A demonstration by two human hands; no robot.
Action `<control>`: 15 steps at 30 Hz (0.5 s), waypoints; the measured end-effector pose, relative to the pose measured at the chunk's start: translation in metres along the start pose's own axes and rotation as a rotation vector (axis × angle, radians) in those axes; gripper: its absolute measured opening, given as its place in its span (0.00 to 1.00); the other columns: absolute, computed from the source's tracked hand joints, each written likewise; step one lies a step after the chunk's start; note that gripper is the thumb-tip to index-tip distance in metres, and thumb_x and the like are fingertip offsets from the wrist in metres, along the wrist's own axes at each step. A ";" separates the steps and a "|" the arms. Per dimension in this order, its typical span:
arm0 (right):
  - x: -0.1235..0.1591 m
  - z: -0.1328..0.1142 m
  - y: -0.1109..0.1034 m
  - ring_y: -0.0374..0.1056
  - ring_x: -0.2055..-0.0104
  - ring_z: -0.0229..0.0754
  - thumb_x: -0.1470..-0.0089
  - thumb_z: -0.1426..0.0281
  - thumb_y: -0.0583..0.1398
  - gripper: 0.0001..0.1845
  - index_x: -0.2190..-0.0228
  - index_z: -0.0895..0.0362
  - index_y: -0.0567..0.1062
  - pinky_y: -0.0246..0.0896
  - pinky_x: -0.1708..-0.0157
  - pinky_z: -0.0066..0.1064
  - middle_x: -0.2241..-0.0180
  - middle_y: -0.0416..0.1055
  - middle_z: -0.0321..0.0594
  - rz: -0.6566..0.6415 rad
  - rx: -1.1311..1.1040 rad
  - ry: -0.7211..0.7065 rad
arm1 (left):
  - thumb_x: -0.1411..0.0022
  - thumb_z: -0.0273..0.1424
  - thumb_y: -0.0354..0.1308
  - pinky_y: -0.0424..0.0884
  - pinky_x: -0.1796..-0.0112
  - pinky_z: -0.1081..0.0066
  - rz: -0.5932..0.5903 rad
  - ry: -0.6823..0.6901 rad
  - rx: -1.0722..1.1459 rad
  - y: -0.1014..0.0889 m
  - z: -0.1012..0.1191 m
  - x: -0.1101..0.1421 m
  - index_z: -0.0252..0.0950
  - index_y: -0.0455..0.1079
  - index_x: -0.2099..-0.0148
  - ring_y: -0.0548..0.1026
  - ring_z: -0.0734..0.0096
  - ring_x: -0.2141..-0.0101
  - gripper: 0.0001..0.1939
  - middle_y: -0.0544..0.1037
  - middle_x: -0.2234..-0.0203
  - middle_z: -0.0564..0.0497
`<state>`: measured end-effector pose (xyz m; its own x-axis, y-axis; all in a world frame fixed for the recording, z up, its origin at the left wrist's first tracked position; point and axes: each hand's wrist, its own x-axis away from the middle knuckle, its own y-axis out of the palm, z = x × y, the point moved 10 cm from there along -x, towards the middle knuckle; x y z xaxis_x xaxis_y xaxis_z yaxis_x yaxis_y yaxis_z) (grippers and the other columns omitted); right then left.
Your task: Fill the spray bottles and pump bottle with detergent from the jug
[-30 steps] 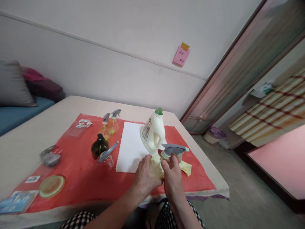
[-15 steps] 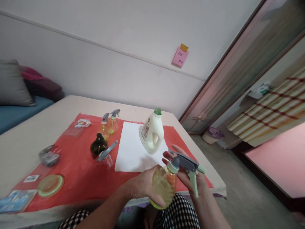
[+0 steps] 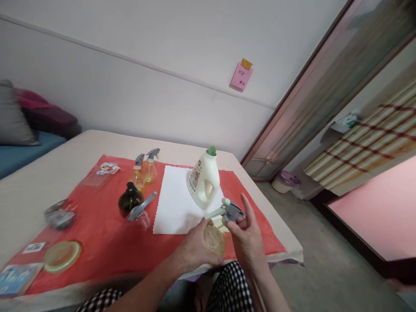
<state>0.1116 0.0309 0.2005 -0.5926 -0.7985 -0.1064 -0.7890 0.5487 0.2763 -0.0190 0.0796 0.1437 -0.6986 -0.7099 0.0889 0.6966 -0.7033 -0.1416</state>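
Lowered since half a second ago: the yellow spray bottle (image 3: 214, 239) has come down from mid-air to the near edge of the worktop (image 3: 42, 173), its nozzle now swung to point left.

Head view, surface and room: pale worktop covered by a red mat (image 3: 104, 242), with a white sheet (image 3: 172, 199) just beyond the fingers. White detergent jug (image 3: 203, 182) with green cap, upright just behind the fingers. Dark brown bottle (image 3: 129, 201) and a clear spray bottle (image 3: 140, 214) well left of them; two small yellow spray bottles (image 3: 144, 170) farther back. Round lid (image 3: 61, 255) far left. Pink note (image 3: 241, 76) on the wall.

Held item: translucent yellow ribbed body, grey-and-pale-green trigger head (image 3: 227, 211). Left hand (image 3: 198, 247), fingers clamped around the body. Right hand (image 3: 248, 240) at the trigger head, thumb and lower fingers on it, upper fingers spread apart.
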 end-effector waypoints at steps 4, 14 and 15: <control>0.015 0.003 0.005 0.70 0.59 0.43 0.59 0.65 0.75 0.58 0.34 0.52 0.54 0.65 0.55 0.35 0.62 0.73 0.37 0.192 0.006 -0.058 | 0.65 0.30 0.71 0.67 0.58 0.63 0.160 -0.039 -0.181 -0.005 0.001 -0.002 0.38 0.61 0.52 0.72 0.56 0.57 0.36 0.74 0.58 0.46; 0.010 0.007 0.022 0.64 0.44 0.59 0.60 0.53 0.72 0.31 0.55 0.55 0.79 0.57 0.45 0.51 0.49 0.71 0.50 -0.323 -0.025 0.125 | 0.61 0.30 0.72 0.69 0.64 0.71 -0.114 0.080 0.076 0.001 0.020 0.004 0.39 0.64 0.51 0.74 0.66 0.63 0.33 0.76 0.63 0.55; 0.011 0.006 0.021 0.63 0.44 0.60 0.59 0.53 0.72 0.29 0.56 0.54 0.79 0.56 0.44 0.51 0.49 0.71 0.50 -0.353 -0.019 0.148 | 0.62 0.30 0.73 0.69 0.63 0.70 -0.169 0.092 0.113 0.004 0.022 0.006 0.39 0.65 0.51 0.74 0.66 0.62 0.34 0.76 0.61 0.54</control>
<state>0.0872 0.0353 0.1994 -0.2537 -0.9655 -0.0593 -0.9364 0.2297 0.2651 -0.0166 0.0717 0.1653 -0.8155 -0.5786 0.0107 0.5783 -0.8155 -0.0208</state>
